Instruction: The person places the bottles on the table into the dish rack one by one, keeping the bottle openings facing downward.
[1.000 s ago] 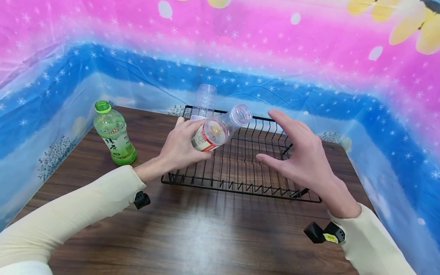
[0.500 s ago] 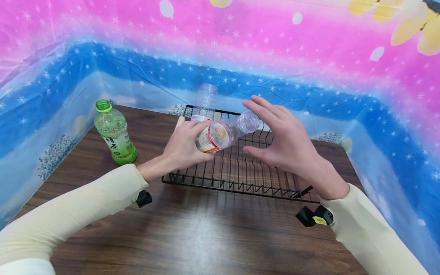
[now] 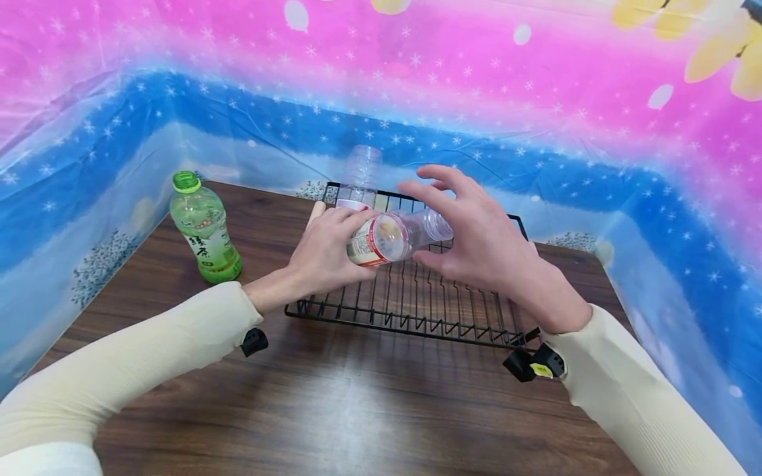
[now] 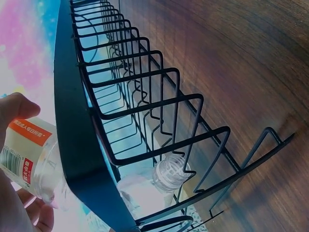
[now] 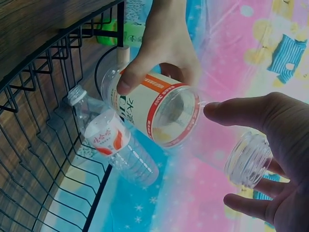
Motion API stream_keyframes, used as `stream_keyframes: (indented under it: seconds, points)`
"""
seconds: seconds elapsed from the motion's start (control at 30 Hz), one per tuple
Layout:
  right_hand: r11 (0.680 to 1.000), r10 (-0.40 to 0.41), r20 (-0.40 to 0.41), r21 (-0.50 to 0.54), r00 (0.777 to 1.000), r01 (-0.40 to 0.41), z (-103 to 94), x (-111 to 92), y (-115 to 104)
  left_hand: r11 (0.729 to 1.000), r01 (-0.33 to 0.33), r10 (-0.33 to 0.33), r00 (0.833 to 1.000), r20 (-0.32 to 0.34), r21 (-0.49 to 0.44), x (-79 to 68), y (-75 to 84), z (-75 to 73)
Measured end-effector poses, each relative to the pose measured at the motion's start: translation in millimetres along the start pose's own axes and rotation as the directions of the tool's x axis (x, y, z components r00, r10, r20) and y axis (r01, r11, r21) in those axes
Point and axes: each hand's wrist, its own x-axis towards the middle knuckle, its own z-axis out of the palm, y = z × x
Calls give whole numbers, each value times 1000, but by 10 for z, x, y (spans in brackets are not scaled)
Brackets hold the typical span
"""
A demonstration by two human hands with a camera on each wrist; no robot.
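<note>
My left hand (image 3: 324, 254) grips a clear plastic bottle (image 3: 393, 238) by its body, round a cream and red label (image 5: 140, 104). The bottle is tilted above a black wire dish rack (image 4: 72, 121), its uncapped mouth (image 5: 248, 159) toward my right hand (image 3: 488, 244). That hand is spread about the mouth and neck, thumb and fingers apart. Whether its fingers touch the plastic, I cannot tell. Behind my left hand, a second clear bottle (image 5: 113, 137) with a white and red label stands upside down in the rack, neck among the wires.
To the left of the rack, a green-tinted bottle (image 3: 208, 231) with a green neck stands upright on the dark wooden table (image 3: 297, 410). A pink and blue patterned cloth (image 3: 452, 99) hangs round the back and sides.
My right hand has come left, from well apart to around the bottle's mouth. The bottle in my left hand has tipped, its mouth swinging lower and to the right.
</note>
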Motion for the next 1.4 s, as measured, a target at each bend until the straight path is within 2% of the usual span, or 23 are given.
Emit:
stream_keyframes:
  seconds: [0.53, 1.03, 1.4]
  points:
    - [999, -33, 83, 21, 996, 31, 36, -6, -10, 1000, -19, 19, 1000, -6, 7, 29, 54, -3]
    - [998, -35, 91, 64, 995, 29, 46, -17, 1, 1000, -22, 22, 1000, 11, -16, 2, 50, -1]
    - [998, -33, 75, 57, 997, 28, 20, -18, -4, 999, -35, 35, 999, -15, -26, 20, 10, -14]
